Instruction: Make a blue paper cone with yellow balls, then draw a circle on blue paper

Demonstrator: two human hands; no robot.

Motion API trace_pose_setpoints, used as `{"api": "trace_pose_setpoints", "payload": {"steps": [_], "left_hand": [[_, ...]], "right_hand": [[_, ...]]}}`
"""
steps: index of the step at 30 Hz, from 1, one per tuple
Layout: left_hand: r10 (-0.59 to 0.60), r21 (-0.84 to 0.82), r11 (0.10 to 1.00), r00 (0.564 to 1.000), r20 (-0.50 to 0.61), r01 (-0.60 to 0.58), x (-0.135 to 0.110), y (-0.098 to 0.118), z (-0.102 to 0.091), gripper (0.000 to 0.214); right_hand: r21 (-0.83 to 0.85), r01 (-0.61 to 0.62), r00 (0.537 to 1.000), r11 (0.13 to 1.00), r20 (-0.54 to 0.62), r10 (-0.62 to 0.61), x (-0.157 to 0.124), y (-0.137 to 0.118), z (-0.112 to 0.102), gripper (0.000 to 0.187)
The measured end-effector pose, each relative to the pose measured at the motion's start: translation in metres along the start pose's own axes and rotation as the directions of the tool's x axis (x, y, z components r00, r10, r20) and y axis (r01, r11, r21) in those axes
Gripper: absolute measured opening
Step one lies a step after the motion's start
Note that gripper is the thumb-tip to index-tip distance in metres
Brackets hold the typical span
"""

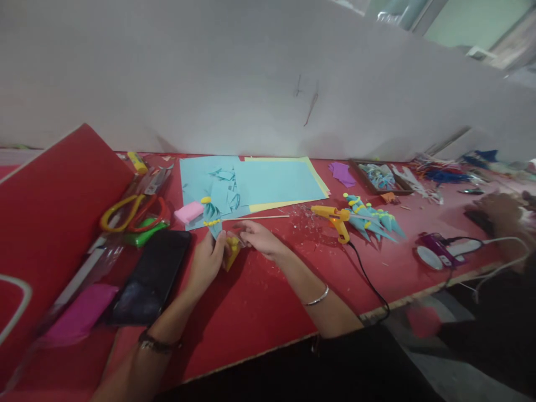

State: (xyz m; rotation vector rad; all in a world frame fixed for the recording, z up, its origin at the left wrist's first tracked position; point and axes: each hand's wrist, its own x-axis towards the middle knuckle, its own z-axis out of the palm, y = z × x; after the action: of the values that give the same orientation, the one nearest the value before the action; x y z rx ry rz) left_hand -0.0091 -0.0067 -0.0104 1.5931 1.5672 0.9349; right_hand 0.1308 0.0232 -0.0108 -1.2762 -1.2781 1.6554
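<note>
My left hand is closed round the lower part of a blue paper cone, held upright, with a yellow ball on its tip and a yellow beaded band lower down. Against the same hand's fingers is a small packet with yellow material, its lower end angled down over the red tabletop. My right hand reaches in from the right, fingers bent and drawn together at the packet's upper side. What its fingertips grip is too small to make out. Similar blue cones with yellow trim lie in a cluster to the right.
A yellow glue gun with a black cord lies right of my hands. Blue paper sheets with cut scraps and a pink block are behind. Scissors and a black phone lie left. A brown tray sits back right.
</note>
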Motion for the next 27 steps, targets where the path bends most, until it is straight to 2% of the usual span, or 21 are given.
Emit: {"api": "trace_pose_setpoints", "payload": {"steps": [2,7,12,15,17,22,27], "left_hand": [[-0.008,-0.024,1.0,1.0,0.021,0.009,-0.001,0.002,-0.001,0.033],[-0.006,-0.024,1.0,1.0,0.021,0.006,-0.001,0.004,-0.002,0.03],[-0.01,-0.02,1.0,0.999,0.035,0.011,0.0,0.003,-0.001,0.029],[-0.024,-0.037,0.999,0.999,0.042,0.026,-0.001,0.001,-0.001,0.03],[-0.03,-0.042,0.999,0.999,0.04,0.031,-0.001,0.0,0.0,0.031],[-0.028,-0.04,0.999,0.999,0.02,0.029,0.0,-0.005,0.0,0.03],[-0.044,-0.03,0.998,0.997,0.064,0.046,0.004,-0.008,-0.002,0.03]], "right_hand": [[0.095,0.02,1.0,0.995,-0.025,-0.017,-0.001,-0.001,-0.001,0.027],[0.197,0.046,0.996,0.979,0.067,-0.06,-0.003,0.004,-0.006,0.024],[0.078,0.122,0.982,0.99,0.137,-0.132,-0.005,0.01,-0.008,0.026],[0.058,0.146,0.988,0.988,0.05,-0.149,-0.008,0.015,-0.009,0.032],[0.014,0.179,0.984,0.984,0.018,-0.179,-0.011,0.017,-0.01,0.027],[-0.075,0.314,0.937,0.946,0.187,-0.296,-0.017,0.015,-0.011,0.012],[-0.125,0.33,0.937,0.935,0.16,-0.31,-0.02,0.019,-0.009,0.022]]}}
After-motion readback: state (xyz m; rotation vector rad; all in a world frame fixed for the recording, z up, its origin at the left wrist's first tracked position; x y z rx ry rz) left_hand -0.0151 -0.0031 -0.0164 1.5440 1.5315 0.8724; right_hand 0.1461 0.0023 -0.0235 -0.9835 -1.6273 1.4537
